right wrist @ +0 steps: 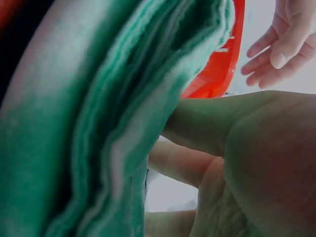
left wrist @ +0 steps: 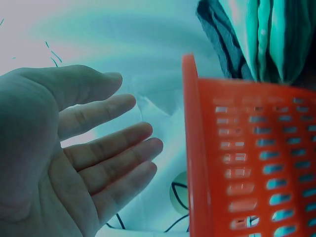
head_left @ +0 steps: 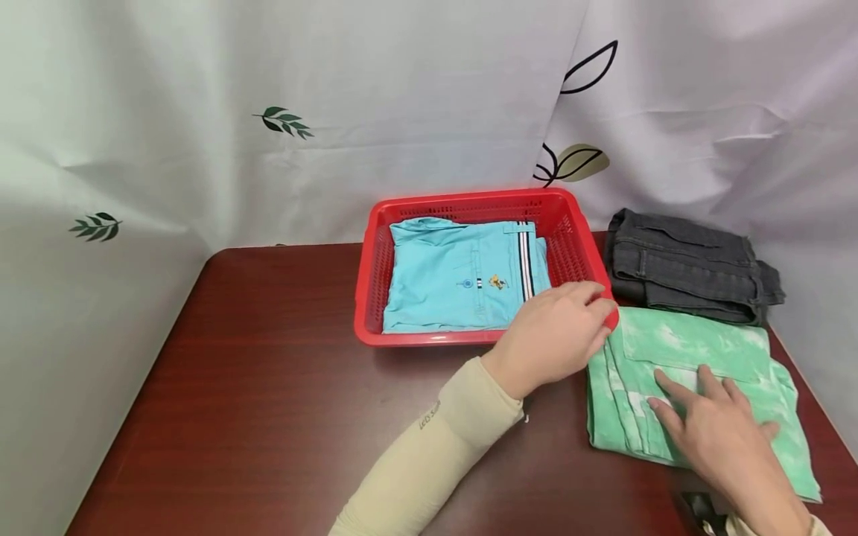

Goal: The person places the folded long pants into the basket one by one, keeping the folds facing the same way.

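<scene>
My left hand (head_left: 556, 335) hovers at the right front corner of a red plastic basket (head_left: 436, 339). In the left wrist view its fingers (left wrist: 118, 153) are loosely straight, with nothing between them and the basket wall (left wrist: 192, 163) apart from them. Inside the basket lies a folded light blue garment (head_left: 436, 275) with a striped band. My right hand (head_left: 724, 424) rests, fingers spread, on a folded green and white garment (head_left: 704, 342) right of the basket. Close up in the right wrist view, the thumb (right wrist: 207, 123) lies against the garment's layered folds (right wrist: 98, 128).
Folded dark grey jeans (head_left: 690, 260) lie behind the green garment, close to the basket. A brown table (head_left: 234, 387) carries everything. White curtains (head_left: 402, 97) with leaf prints hang behind it and at its sides. A small black object (head_left: 700, 506) shows beside the right wrist.
</scene>
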A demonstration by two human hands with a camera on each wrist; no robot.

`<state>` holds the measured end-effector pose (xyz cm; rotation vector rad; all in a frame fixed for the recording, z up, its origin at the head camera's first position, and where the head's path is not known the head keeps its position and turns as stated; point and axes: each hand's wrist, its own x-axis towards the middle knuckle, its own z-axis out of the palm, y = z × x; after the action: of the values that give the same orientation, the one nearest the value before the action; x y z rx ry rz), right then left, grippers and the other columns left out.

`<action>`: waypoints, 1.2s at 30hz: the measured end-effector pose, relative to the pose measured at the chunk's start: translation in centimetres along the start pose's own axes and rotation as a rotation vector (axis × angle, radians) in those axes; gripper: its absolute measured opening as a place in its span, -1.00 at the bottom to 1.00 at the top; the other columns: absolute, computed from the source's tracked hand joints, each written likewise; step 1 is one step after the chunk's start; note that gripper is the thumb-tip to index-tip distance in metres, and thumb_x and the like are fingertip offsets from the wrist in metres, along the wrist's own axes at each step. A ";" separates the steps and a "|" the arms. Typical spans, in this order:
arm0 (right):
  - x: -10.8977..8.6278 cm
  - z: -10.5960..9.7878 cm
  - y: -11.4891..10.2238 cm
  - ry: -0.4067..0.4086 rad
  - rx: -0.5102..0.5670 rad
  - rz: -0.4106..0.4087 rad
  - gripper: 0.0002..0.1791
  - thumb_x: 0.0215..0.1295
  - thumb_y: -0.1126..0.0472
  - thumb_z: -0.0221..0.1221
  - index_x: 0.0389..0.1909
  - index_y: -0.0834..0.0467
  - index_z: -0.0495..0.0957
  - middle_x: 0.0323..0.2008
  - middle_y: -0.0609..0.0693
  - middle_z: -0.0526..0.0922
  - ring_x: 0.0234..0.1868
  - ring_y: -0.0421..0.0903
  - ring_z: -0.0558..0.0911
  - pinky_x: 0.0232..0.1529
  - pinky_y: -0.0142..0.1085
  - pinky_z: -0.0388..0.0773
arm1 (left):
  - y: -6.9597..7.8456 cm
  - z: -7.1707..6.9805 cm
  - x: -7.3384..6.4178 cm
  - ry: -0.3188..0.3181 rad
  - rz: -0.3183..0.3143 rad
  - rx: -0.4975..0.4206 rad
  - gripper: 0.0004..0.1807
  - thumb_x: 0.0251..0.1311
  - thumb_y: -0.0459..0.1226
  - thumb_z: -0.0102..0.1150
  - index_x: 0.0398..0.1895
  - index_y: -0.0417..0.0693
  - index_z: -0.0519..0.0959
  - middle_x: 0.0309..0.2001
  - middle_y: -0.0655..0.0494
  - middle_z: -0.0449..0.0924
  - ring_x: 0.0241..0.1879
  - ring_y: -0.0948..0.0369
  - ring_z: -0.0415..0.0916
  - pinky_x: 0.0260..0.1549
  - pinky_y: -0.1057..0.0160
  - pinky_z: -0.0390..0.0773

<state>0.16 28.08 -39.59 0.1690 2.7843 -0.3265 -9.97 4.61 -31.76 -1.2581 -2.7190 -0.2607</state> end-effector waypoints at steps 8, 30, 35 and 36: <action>-0.3 0.5 0.3 0.002 0.007 -0.025 -0.10 0.42 -0.49 -0.27 0.48 0.08 0.31 0.43 0.59 -0.15 0.32 0.69 -0.11 -0.21 0.77 -0.20 | 2.1 0.6 -0.2 -0.019 0.110 0.111 -0.58 0.43 -0.04 0.07 0.29 0.16 0.56 0.30 0.17 0.49 0.27 0.30 0.44 0.14 0.45 0.45; -2.2 2.2 1.3 0.083 -0.042 -0.090 -0.38 0.49 -0.20 0.04 0.32 0.15 0.51 0.40 0.57 0.06 0.34 0.63 -0.03 -0.13 0.72 -0.15 | 5.5 5.3 0.8 -0.244 0.186 0.130 -0.53 0.58 -0.14 -0.19 0.47 0.10 0.33 0.44 0.05 0.26 0.45 0.16 0.17 0.33 0.36 0.26; -2.5 2.1 1.2 0.058 -0.053 -0.095 -0.39 0.50 -0.19 0.04 0.34 0.14 0.49 0.39 0.57 0.07 0.33 0.64 -0.04 -0.08 0.68 -0.14 | 5.3 6.6 1.4 -0.356 0.086 0.092 -0.43 0.56 -0.06 -0.17 0.57 0.14 0.17 0.55 0.04 0.04 0.53 0.16 -0.04 0.36 0.37 0.20; -2.5 2.1 1.2 0.054 -0.058 -0.097 -0.39 0.49 -0.18 0.05 0.34 0.13 0.50 0.39 0.57 0.07 0.33 0.64 -0.03 -0.08 0.68 -0.14 | 5.2 6.9 1.5 -0.375 0.064 0.077 -0.41 0.55 -0.04 -0.15 0.59 0.15 0.14 0.56 0.05 0.00 0.54 0.18 -0.06 0.35 0.39 0.20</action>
<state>3.37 28.54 -40.91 0.0299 2.8574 -0.2677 -7.27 10.46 -37.66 -1.5000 -2.9478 0.0987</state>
